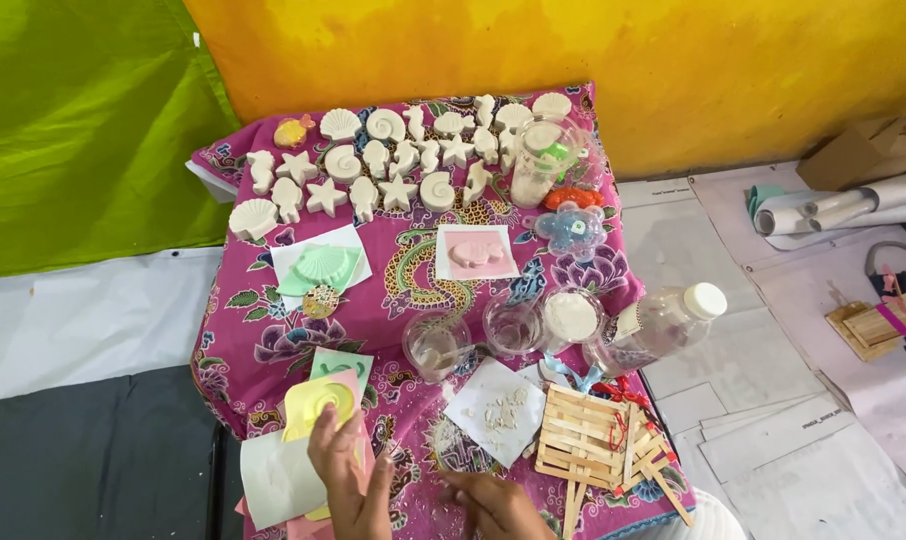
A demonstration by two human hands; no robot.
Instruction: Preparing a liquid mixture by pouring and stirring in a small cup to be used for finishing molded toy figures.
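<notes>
My left hand [348, 482] rests at the near edge of the table on a stack of paper squares, fingers touching a yellow snail-shell mould [318, 403]. Near a white paper with plaster crumbs [496, 410], my right hand [493, 503] lies low on the pink patterned cloth [393, 270], fingers curled, nothing visibly in it. Three clear plastic cups [436, 345] stand just beyond. Several white plaster sea shapes [393, 160] lie in rows at the far side. A green shell mould [321, 265] and a pink mould [476, 252] sit on paper squares mid-table.
A popsicle-stick frame [583, 435] with red string lies at the right front. A clear bottle with a white cap [668, 318] lies on its side. A plastic jar [545, 155] tilts at the back right. Paper rolls [843, 205] and a cardboard box [863, 150] sit on the floor.
</notes>
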